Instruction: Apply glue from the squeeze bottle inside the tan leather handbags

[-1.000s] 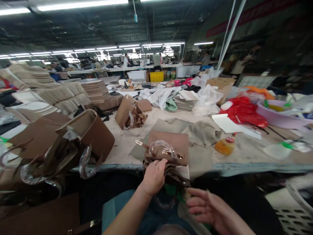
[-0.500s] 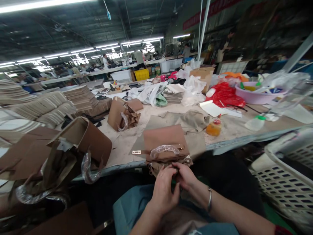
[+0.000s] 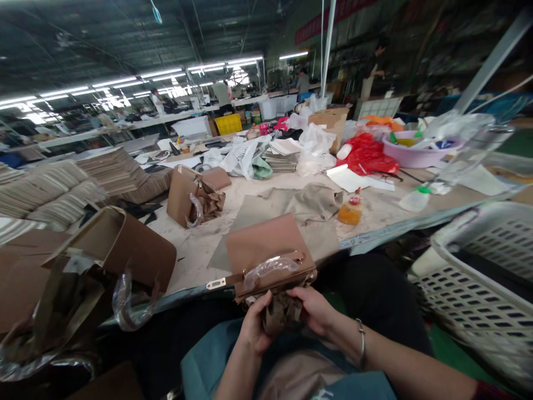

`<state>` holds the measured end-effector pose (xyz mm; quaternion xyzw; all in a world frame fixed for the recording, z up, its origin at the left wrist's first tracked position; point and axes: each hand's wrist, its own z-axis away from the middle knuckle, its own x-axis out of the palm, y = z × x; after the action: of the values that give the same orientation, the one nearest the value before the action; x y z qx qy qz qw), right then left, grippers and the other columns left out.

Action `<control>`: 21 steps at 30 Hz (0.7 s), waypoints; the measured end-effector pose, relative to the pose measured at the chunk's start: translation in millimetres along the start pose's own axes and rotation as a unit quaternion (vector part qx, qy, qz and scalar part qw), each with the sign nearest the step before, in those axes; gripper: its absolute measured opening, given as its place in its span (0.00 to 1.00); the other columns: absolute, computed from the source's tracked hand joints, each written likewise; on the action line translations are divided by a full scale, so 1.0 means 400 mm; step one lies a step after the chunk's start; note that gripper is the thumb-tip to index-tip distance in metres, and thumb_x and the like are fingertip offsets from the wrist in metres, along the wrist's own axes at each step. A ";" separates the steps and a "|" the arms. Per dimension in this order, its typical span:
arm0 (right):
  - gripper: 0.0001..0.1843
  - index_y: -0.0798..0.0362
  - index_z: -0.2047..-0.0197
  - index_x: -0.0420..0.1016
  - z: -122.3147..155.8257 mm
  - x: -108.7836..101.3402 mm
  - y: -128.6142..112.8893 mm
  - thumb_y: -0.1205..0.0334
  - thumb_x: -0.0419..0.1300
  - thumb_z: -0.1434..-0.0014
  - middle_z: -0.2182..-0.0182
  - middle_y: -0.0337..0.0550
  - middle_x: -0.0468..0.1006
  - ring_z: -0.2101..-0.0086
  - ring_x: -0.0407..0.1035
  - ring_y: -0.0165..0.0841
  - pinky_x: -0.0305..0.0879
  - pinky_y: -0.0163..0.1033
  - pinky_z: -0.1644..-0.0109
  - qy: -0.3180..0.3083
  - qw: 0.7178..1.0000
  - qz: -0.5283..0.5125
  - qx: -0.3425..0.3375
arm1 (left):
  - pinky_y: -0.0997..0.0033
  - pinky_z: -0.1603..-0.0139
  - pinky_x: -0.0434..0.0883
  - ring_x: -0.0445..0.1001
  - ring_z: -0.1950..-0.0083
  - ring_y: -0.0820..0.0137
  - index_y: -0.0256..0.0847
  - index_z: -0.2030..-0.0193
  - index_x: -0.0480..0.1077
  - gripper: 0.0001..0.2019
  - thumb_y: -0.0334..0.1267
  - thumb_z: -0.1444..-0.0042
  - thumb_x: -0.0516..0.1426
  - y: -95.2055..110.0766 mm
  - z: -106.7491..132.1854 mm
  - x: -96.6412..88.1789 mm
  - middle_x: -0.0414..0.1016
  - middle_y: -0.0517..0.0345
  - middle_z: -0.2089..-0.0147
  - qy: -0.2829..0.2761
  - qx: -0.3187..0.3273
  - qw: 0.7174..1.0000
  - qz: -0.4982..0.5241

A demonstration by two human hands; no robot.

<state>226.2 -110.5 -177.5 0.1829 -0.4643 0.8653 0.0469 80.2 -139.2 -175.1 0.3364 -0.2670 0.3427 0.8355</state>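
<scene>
A tan handbag (image 3: 264,239) lies at the table's front edge, its handle (image 3: 270,269) wrapped in clear plastic. A strap with a metal plate (image 3: 216,283) sticks out to the left. Brown lining fabric (image 3: 283,312) hangs from the bag toward my lap. My left hand (image 3: 256,325) grips the lining's left side, thumb on top. My right hand (image 3: 316,308) pinches its right side, fingers partly hidden by the cloth. Beneath the bag lies a grey-beige cloth (image 3: 308,203).
More brown bags (image 3: 145,250) stand to the left, near stacked panels (image 3: 112,172). A glue bottle (image 3: 350,211) with orange contents and a green-capped bottle (image 3: 416,199) sit on the right. A white plastic basket (image 3: 449,278) stands at right, below a lilac basin (image 3: 408,154).
My hands, close together before, have moved apart and now hold the lining between them, with more of it showing. The bag is tilted slightly more. The view has shifted right.
</scene>
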 end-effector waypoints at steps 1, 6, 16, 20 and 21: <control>0.12 0.54 0.67 0.73 0.002 -0.003 -0.001 0.55 0.61 0.53 0.73 0.45 0.79 0.69 0.75 0.39 0.72 0.41 0.66 0.010 1.000 0.019 0.001 | 0.54 0.44 0.73 0.80 0.50 0.54 0.32 0.55 0.76 0.10 0.35 0.39 0.58 -0.003 -0.010 0.023 0.83 0.43 0.57 0.000 -0.004 1.000 0.010; 0.09 0.55 0.66 0.74 -0.013 -0.020 -0.018 0.62 0.56 0.50 0.69 0.44 0.79 0.67 0.73 0.37 0.70 0.40 0.61 0.053 0.986 0.156 -0.028 | 0.53 0.47 0.75 0.81 0.52 0.52 0.29 0.44 0.72 0.20 0.42 0.37 0.58 -0.002 -0.042 0.098 0.82 0.40 0.56 -0.009 -0.048 0.999 0.012; 0.09 0.58 0.72 0.76 -0.046 -0.050 -0.074 0.66 0.56 0.45 0.67 0.54 0.81 0.64 0.74 0.42 0.66 0.41 0.57 0.047 0.881 0.467 -0.064 | 0.58 0.53 0.79 0.83 0.57 0.56 0.30 0.52 0.74 0.11 0.27 0.42 0.60 -0.043 -0.086 0.110 0.84 0.46 0.63 0.087 -0.005 0.995 -0.041; 0.16 0.58 0.72 0.77 -0.013 -0.049 -0.098 0.58 0.56 0.40 0.70 0.56 0.81 0.66 0.74 0.43 0.65 0.41 0.60 0.038 0.852 0.513 -0.100 | 0.60 0.55 0.80 0.83 0.57 0.57 0.31 0.57 0.75 0.07 0.26 0.41 0.57 -0.035 -0.080 0.130 0.83 0.48 0.66 0.126 0.023 0.991 -0.027; 0.17 0.57 0.73 0.78 -0.003 -0.054 -0.102 0.55 0.56 0.39 0.70 0.55 0.81 0.66 0.74 0.42 0.64 0.40 0.61 0.036 0.848 0.516 -0.112 | 0.60 0.56 0.80 0.83 0.58 0.57 0.31 0.57 0.75 0.07 0.26 0.41 0.57 -0.029 -0.079 0.131 0.83 0.48 0.67 0.136 0.022 0.990 -0.027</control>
<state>256.0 -84.4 -153.8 -0.1214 -0.5835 0.7129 -0.3696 128.4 -101.4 -163.8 0.3118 -0.1343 0.3684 0.8655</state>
